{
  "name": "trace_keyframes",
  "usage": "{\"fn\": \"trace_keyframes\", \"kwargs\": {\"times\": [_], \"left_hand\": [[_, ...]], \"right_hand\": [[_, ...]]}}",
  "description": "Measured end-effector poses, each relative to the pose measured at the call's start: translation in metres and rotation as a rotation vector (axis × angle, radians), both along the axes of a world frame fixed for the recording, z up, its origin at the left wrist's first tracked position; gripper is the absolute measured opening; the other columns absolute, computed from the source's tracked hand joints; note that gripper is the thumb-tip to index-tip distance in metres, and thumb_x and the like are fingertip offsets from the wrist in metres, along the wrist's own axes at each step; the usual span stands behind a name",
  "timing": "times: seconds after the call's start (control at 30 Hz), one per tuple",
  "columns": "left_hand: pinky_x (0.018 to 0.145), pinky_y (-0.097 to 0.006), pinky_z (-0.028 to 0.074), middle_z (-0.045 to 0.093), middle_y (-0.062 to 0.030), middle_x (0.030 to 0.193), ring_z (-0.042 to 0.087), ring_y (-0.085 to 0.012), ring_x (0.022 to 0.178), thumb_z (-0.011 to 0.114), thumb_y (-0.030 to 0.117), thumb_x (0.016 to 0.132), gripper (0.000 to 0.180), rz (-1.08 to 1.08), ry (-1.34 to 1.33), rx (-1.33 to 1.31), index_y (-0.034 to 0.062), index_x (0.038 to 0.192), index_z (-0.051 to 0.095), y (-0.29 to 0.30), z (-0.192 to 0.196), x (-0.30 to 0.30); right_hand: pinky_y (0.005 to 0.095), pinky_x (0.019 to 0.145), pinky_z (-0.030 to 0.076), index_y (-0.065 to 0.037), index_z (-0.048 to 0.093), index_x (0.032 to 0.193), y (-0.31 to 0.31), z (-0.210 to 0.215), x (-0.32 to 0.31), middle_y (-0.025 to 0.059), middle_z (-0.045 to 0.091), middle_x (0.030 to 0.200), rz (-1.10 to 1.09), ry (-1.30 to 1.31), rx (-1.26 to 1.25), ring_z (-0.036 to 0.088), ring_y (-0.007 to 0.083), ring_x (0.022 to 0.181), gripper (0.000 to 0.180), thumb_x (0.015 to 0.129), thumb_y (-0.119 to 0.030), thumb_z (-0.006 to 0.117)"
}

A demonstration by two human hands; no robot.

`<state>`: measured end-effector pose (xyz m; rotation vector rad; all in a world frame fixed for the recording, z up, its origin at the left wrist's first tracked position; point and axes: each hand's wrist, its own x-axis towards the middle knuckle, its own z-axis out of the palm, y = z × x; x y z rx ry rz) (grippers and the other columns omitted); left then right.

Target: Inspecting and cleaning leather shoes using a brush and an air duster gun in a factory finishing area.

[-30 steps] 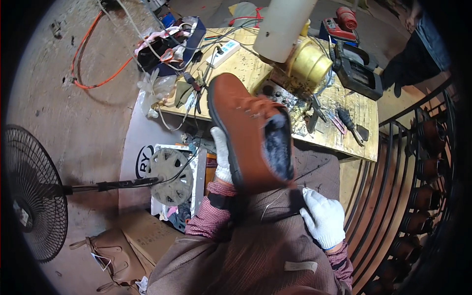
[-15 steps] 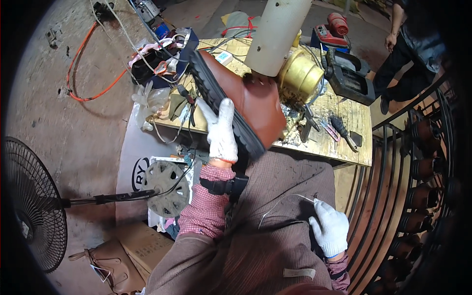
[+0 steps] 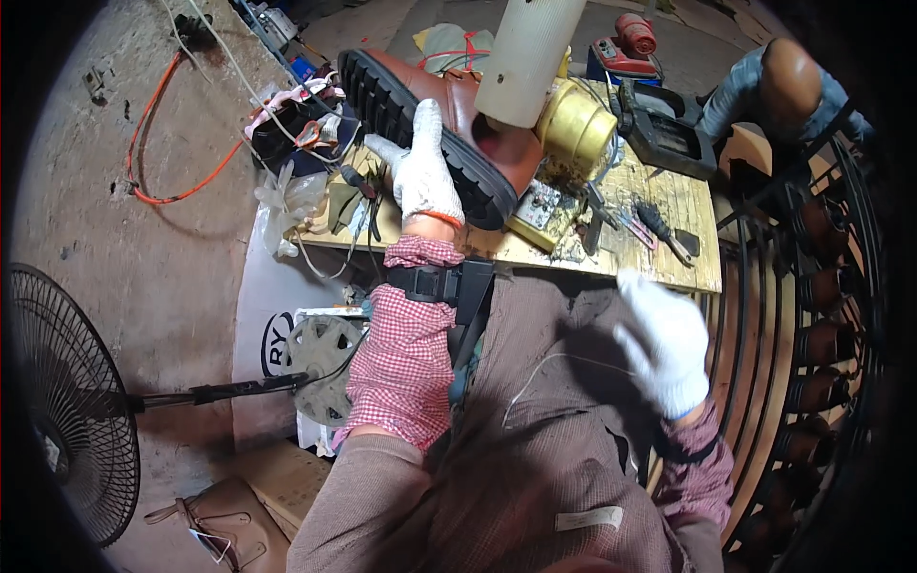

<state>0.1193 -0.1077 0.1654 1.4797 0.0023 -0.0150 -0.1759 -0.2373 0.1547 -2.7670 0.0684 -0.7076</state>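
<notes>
My left hand (image 3: pixel 425 177), in a white glove, grips a brown leather boot (image 3: pixel 462 107) by its side. The thick ridged black sole (image 3: pixel 435 148) is tilted toward me, with my thumb and fingers along it. The boot's upper sits under the lower end of a wide white pipe (image 3: pixel 528 67), which hides part of it. My gloved right hand (image 3: pixel 666 344) hovers above my right thigh, slightly blurred, its fingers apart and nothing visible in them. A thin pale thread (image 3: pixel 540 371) lies across my lap and passes behind this hand.
On the wooden bench (image 3: pixel 673 258) are a yellow round housing (image 3: pixel 578 122), pliers (image 3: pixel 597 205) and a black-bristled brush (image 3: pixel 659 229). A black frame (image 3: pixel 669 134) stands at its far right. A fan (image 3: pixel 72 411) is at left, a shoe rack (image 3: pixel 778 315) at right. Another person (image 3: pixel 788 91) bends beyond the bench.
My left hand has carried the boot up and away from me, under the pipe. My right hand has risen from my lap. The other person, standing before, now bends low.
</notes>
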Motion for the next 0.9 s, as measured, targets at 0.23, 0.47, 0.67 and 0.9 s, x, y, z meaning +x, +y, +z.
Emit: {"fn": "trace_keyframes", "kwargs": {"times": [0.23,0.47,0.67,0.9], "left_hand": [[0.118,-0.041,0.038,0.028,-0.0159,0.166,0.042,-0.0291,0.143,0.073,0.05,0.095,0.118,-0.028,0.209,-0.353,0.0071,0.166,-0.012,0.057,-0.041,-0.055],[0.117,-0.04,0.037,0.029,-0.0164,0.166,0.042,-0.0291,0.142,0.073,0.044,0.096,0.113,0.021,0.162,-0.295,0.0067,0.167,-0.007,0.057,-0.044,-0.071],[0.111,-0.038,0.043,0.039,-0.0174,0.158,0.051,-0.0253,0.131,0.072,0.044,0.097,0.108,0.017,-0.01,-0.181,0.0039,0.167,0.001,0.047,-0.05,-0.078],[0.114,-0.041,0.042,0.029,-0.0206,0.164,0.043,-0.0314,0.142,0.073,0.049,0.095,0.114,0.078,0.104,-0.266,0.0039,0.167,-0.002,0.071,-0.041,-0.044]], "right_hand": [[0.0397,0.102,0.053,-0.002,0.067,0.133,0.008,0.01,-0.003,0.0156,0.071,0.13,-0.036,-0.069,0.106,0.067,0.0329,0.122,0.053,0.082,-0.006,0.08],[0.0397,0.093,0.056,-0.009,0.066,0.137,0.028,-0.003,0.033,0.0132,0.072,0.127,0.163,-0.007,0.232,0.071,0.0313,0.112,0.052,0.086,-0.004,0.069],[0.0395,0.075,0.051,-0.012,0.07,0.105,0.042,0.0,0.121,0.0091,0.071,0.108,0.404,-0.068,-0.104,0.068,0.0263,0.094,0.022,0.085,-0.015,0.061],[0.0432,0.072,0.053,-0.013,0.073,0.084,0.02,-0.067,0.007,0.0095,0.07,0.078,0.488,0.77,-0.091,0.069,0.0325,0.078,0.011,0.078,-0.012,0.063]]}}
